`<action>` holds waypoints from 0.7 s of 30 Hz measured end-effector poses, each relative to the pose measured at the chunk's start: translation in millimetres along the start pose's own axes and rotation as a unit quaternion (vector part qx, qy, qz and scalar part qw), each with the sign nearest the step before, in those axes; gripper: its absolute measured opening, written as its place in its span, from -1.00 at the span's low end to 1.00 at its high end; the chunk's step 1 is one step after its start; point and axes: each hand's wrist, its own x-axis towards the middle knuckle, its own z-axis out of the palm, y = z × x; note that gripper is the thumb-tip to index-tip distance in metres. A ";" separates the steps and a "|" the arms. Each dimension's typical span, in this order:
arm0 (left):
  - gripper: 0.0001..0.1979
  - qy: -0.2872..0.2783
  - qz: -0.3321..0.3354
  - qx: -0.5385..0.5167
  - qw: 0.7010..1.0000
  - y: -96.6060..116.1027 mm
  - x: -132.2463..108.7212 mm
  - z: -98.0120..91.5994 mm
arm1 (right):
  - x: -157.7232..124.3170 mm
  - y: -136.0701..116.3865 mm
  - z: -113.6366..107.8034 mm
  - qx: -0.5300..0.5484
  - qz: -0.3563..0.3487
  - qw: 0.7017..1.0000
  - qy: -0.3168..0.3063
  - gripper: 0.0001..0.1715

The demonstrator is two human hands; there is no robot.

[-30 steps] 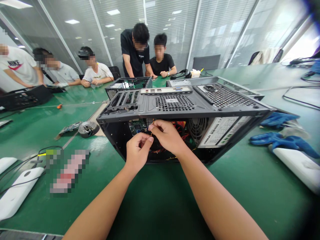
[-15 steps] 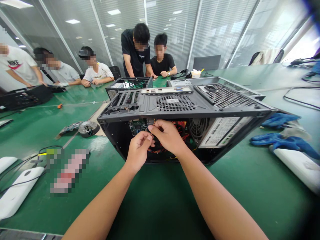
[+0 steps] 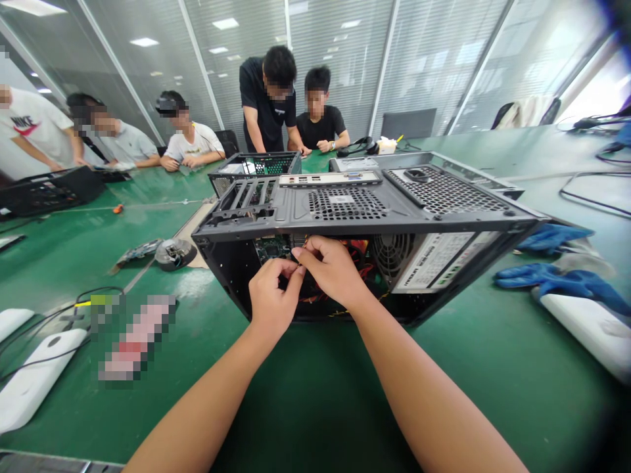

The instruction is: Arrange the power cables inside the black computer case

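A black computer case (image 3: 296, 226) lies on its side in front of me, its open side facing me. Both hands are at the opening. My left hand (image 3: 273, 295) pinches thumb against forefinger, with a thin cable at the fingertips. Close beside it, my right hand (image 3: 329, 266) is also closed on thin cable, mostly hidden by the fingers. Behind the left fingers, part of a green motherboard (image 3: 272, 248) shows. To the right inside the case is a labelled power supply (image 3: 430, 263) with a round fan grille. A yellow-and-black wire (image 3: 340, 313) runs along the lower edge.
Blue gloves (image 3: 557, 279) and a white device (image 3: 589, 328) lie to the right. At left are a metal-and-black cooler (image 3: 175, 253), cables and a white bar-shaped device (image 3: 44, 374). Another case (image 3: 256, 164) stands behind mine. Several people work across the green table (image 3: 162, 217).
My left hand has turned slightly, its thumb now raised and pressed nearer to the right fingertips. The right hand and the case have hardly moved.
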 end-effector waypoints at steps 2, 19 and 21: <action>-0.87 -0.008 -0.015 -0.006 1.000 1.6 1.0 -0.3 | -0.1 -2.0 -0.9 0.000 0.001 1.000 0.001 -0.64; -0.86 -0.083 -0.155 -0.285 0.942 -0.8 -0.2 5.2 | -0.1 -1.5 -4.4 0.090 0.016 0.995 -0.045 -0.69; -0.84 -0.072 -0.138 -0.237 0.959 0.5 -0.3 3.2 | 0.0 -2.3 -4.9 0.071 0.017 0.997 -0.038 -0.65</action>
